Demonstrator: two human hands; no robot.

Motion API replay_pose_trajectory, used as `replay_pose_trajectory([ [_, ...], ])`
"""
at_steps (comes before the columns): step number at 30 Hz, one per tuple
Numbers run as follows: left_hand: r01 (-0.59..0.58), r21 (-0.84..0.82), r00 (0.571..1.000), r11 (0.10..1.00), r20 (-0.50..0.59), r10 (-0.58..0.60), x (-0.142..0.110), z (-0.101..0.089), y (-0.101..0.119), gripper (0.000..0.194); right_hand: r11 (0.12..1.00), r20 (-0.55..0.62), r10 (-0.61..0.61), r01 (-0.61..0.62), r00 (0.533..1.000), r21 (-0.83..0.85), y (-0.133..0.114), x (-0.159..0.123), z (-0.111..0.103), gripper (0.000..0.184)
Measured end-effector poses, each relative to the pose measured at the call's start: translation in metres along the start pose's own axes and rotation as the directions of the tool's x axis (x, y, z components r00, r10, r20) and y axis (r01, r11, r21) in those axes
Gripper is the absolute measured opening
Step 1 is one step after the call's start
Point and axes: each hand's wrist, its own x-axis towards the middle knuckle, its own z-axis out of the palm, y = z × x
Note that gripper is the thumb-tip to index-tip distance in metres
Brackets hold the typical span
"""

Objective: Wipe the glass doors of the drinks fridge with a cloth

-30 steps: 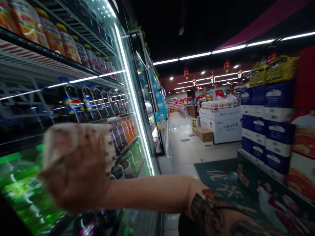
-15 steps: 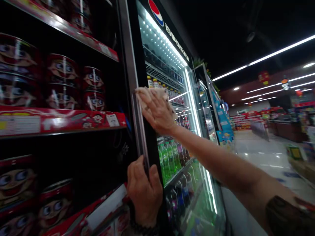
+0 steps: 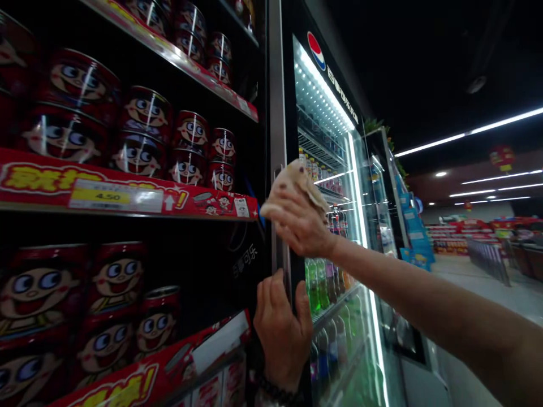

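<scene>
One cloth [image 3: 302, 176] on one metal upright [image 3: 278, 102], right grip [image 3: 301, 223] above left grip [image 3: 283, 328]

Item: cloth, pale with dark spots, bunched. Held in the right grip, closed on it, fingers pointing up and leftward; one fold stands out above the knuckles, one corner pokes out left of the fingertips. No clear long axis. Nearer hand: right.

Item: metal upright, cooler door edge. Long axis close to vertical, crossing behind the cloth and on down to the left grip.

Item: left grip, directly below the right and apart from it, thumb and fingers to either side of the upright; whether closed around it, cannot tell. Dark beaded bracelet [image 3: 278, 391] at the wrist.

Markings, above and right of the right grip: round red, white and blue Pepsi emblem [image 3: 316, 51]; white header lettering [image 3: 341, 96] opening 百事可乐.

Left of the left grip, higher: dark side panel lettering [image 3: 245, 261], 百事可乐.

Farther left of the right grip: price label [image 3: 116, 195], "4.50", on a red shelf strip [image 3: 36, 175]; above it, red cans [image 3: 141, 133] printed with cartoon faces.

Right of the left grip, behind glass: green bottles [image 3: 317, 282].
</scene>
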Motion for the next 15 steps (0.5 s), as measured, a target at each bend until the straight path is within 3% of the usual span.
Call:
replay_pose_trajectory([
  [3, 0.050, -0.052, 0.999, 0.997, -0.002, -0.050, -0.002, 0.000, 0.000, 0.018, 0.963, 0.074, -0.249, 0.239, 0.966, 0.122, -0.039, -0.029, 0.002, 0.025],
  [5, 0.070, -0.081, 0.997, 0.994, -0.007, -0.071, -0.003, 0.000, 0.000, 0.018, 0.940, 0.135, -0.334, 0.318, 0.933, 0.126, -0.032, -0.020, 0.001, 0.022],
  [7, 0.067, -0.090, 0.998, 0.994, -0.016, -0.068, -0.003, 0.000, -0.001, 0.021, 0.943, 0.231, -0.329, 0.330, 0.916, 0.035, 0.000, 0.012, -0.005, 0.029],
  [9, 0.050, -0.080, 0.998, 0.996, -0.024, -0.052, -0.003, -0.001, -0.002, 0.024, 0.958, 0.274, -0.215, 0.256, 0.938, -0.126, 0.051, 0.058, -0.014, 0.036],
  [12, 0.037, -0.071, 0.999, 0.997, -0.009, -0.038, -0.004, -0.004, -0.002, 0.021, 0.936, 0.208, 0.011, 0.063, 0.978, -0.348, 0.126, 0.127, -0.026, 0.041],
  [15, 0.030, -0.073, 1.000, 0.997, 0.003, -0.029, -0.004, -0.006, -0.002, 0.019, 0.894, 0.176, 0.136, -0.044, 0.975, -0.446, 0.157, 0.163, -0.029, 0.044],
])
